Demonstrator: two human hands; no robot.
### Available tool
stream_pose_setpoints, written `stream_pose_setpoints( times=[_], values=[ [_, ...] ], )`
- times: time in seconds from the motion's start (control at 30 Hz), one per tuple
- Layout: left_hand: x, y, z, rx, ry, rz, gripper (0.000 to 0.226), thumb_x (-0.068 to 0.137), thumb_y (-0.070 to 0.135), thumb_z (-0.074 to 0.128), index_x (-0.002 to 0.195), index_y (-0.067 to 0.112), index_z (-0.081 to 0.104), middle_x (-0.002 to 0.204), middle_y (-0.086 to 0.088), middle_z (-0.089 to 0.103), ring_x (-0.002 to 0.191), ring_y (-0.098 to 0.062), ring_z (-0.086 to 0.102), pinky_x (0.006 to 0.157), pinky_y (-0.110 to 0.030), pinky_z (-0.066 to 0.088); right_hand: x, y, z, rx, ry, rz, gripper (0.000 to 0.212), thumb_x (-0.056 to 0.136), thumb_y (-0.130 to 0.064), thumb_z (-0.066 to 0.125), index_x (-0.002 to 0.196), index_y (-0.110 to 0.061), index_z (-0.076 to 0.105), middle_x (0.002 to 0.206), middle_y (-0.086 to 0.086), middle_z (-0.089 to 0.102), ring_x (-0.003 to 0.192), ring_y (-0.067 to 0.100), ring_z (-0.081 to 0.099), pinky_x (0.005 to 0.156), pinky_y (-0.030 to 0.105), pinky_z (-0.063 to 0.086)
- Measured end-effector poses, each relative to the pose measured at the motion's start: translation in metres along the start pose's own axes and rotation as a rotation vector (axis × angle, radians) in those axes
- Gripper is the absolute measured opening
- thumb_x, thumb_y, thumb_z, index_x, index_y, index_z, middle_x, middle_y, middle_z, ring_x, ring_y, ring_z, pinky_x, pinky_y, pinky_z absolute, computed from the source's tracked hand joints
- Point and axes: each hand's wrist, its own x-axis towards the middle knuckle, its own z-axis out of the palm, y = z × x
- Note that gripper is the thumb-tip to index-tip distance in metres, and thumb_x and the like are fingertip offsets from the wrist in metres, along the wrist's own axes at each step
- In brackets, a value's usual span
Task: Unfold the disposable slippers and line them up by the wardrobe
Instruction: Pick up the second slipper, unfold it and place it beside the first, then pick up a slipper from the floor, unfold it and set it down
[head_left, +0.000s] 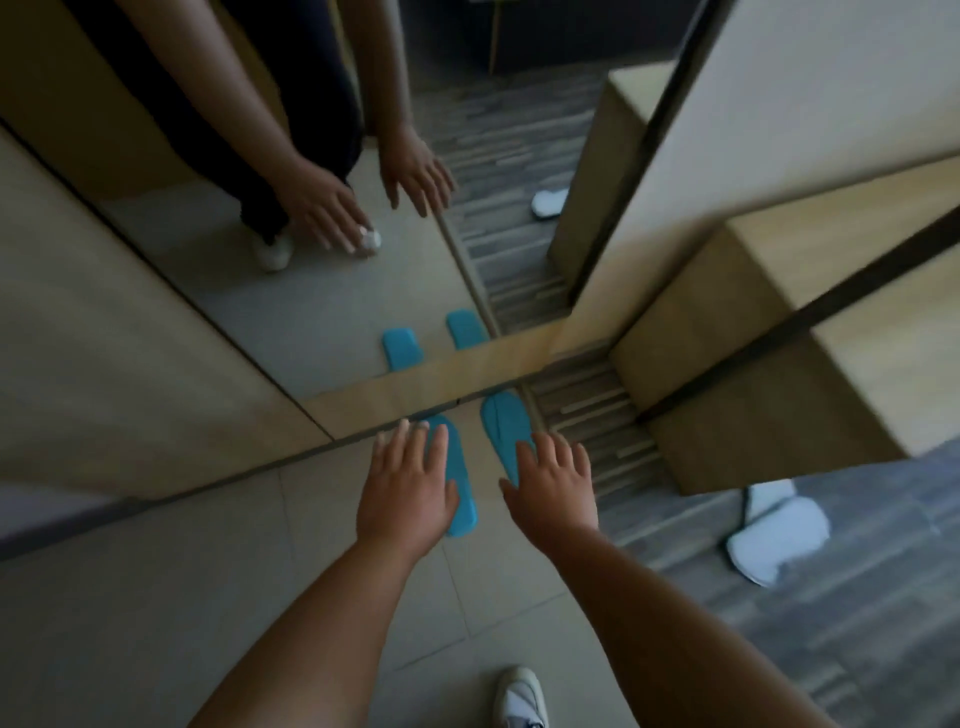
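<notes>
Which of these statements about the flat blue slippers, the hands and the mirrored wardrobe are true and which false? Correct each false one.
1. Two flat blue slippers, left one and right one, lie side by side on the pale tiled floor. True.
2. Their front ends point toward the mirrored wardrobe door. True.
3. The left hand is closed in a fist. False: its fingers are spread flat over the left slipper.
4. The right hand holds a white slipper. False: it is open over the right blue slipper; the white slippers lie apart on the dark striped carpet.
5. A white shoe shows at the bottom edge. True.
</notes>
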Motion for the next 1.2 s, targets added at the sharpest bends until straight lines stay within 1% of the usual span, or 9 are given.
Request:
stream_pose_setpoints(
  times=[0.1, 0.23, 0.33, 0.43, 0.53, 0.67, 0.83, 1.03, 1.2],
  values=[
    [-0.027, 0.028, -0.097, 0.037, 0.02, 0.098, 0.069, 0.09, 0.044, 0.041, 0.149, 0.012, 0.022, 0.155, -0.014, 0.03, 0.146, -0.033, 0.02, 0.118, -0.05, 0.012, -0.043, 0.003, -0.097, 0.032, 0.021, 0.038, 0.069, 0.088, -0.054, 0.05, 0.145, -0.021, 0.031, 0.149, 0.008, 0.036, 0.141, 0.028, 0.025, 0.116, 0.051, 0.02],
    [-0.061, 0.061, -0.201, 0.052, 0.005, 0.208, 0.067, 0.091, 0.042, 0.038, 0.148, 0.011, 0.022, 0.156, -0.014, 0.028, 0.145, -0.032, 0.019, 0.119, -0.048, 0.01, -0.105, 0.003, -0.205, 0.089, 0.099, 0.138, 0.067, 0.087, -0.055, 0.05, 0.143, -0.023, 0.034, 0.148, 0.005, 0.038, 0.141, 0.027, 0.025, 0.116, 0.048, 0.019],
    [-0.079, 0.089, -0.259, 0.062, 0.059, 0.3, 0.062, 0.09, 0.04, 0.043, 0.143, 0.009, 0.034, 0.149, -0.015, 0.038, 0.14, -0.034, 0.029, 0.118, -0.048, 0.017, -0.151, 0.015, -0.261, 0.145, 0.152, 0.224, 0.065, 0.088, -0.055, 0.047, 0.143, -0.024, 0.033, 0.149, 0.004, 0.037, 0.142, 0.026, 0.023, 0.117, 0.048, 0.017],
    [-0.09, 0.118, -0.292, 0.083, 0.102, 0.408, 0.055, 0.089, 0.039, 0.044, 0.136, 0.011, 0.041, 0.141, -0.013, 0.046, 0.134, -0.033, 0.037, 0.115, -0.049, 0.022, -0.192, 0.036, -0.295, 0.156, 0.19, 0.302, 0.067, 0.09, -0.057, 0.043, 0.146, -0.023, 0.029, 0.151, 0.005, 0.034, 0.143, 0.026, 0.021, 0.117, 0.049, 0.014],
    [-0.095, 0.152, -0.302, 0.084, 0.087, 0.478, 0.054, 0.088, 0.039, 0.045, 0.134, 0.011, 0.042, 0.139, -0.012, 0.048, 0.132, -0.032, 0.038, 0.116, -0.049, 0.022, -0.224, 0.064, -0.311, 0.161, 0.227, 0.391, 0.065, 0.089, -0.057, 0.045, 0.144, -0.023, 0.031, 0.148, 0.006, 0.037, 0.141, 0.027, 0.027, 0.116, 0.049, 0.016],
    [-0.1, 0.206, -0.295, 0.083, 0.072, 0.582, 0.054, 0.087, 0.039, 0.046, 0.134, 0.011, 0.044, 0.138, -0.012, 0.05, 0.131, -0.032, 0.041, 0.114, -0.049, 0.026, -0.256, 0.101, -0.312, 0.187, 0.238, 0.532, 0.066, 0.088, -0.058, 0.044, 0.142, -0.022, 0.031, 0.145, 0.007, 0.041, 0.137, 0.029, 0.033, 0.114, 0.051, 0.021],
    [-0.096, 0.296, -0.277, 0.089, 0.044, 0.7, 0.055, 0.086, 0.039, 0.046, 0.133, 0.012, 0.046, 0.137, -0.012, 0.052, 0.129, -0.031, 0.044, 0.112, -0.049, 0.028, -0.292, 0.171, -0.302, 0.207, 0.232, 0.682, 0.06, 0.088, -0.054, 0.044, 0.137, -0.02, 0.039, 0.14, 0.008, 0.046, 0.132, 0.029, 0.04, 0.112, 0.051, 0.028],
    [-0.087, 0.399, -0.257, 0.122, -0.007, 0.804, 0.051, 0.089, 0.039, 0.043, 0.134, 0.013, 0.045, 0.136, -0.008, 0.051, 0.128, -0.027, 0.044, 0.115, -0.046, 0.026, -0.318, 0.266, -0.297, 0.23, 0.192, 0.794, 0.057, 0.09, -0.049, 0.043, 0.137, -0.018, 0.041, 0.14, 0.007, 0.046, 0.131, 0.027, 0.038, 0.111, 0.045, 0.025],
    [-0.069, 0.475, -0.242, 0.143, -0.04, 0.811, 0.049, 0.09, 0.039, 0.042, 0.132, 0.014, 0.045, 0.137, -0.007, 0.05, 0.13, -0.026, 0.041, 0.116, -0.044, 0.023, -0.328, 0.339, -0.29, 0.207, 0.163, 0.851, 0.056, 0.09, -0.051, 0.045, 0.135, -0.018, 0.041, 0.138, 0.007, 0.047, 0.13, 0.028, 0.039, 0.108, 0.044, 0.027]
  ],
)
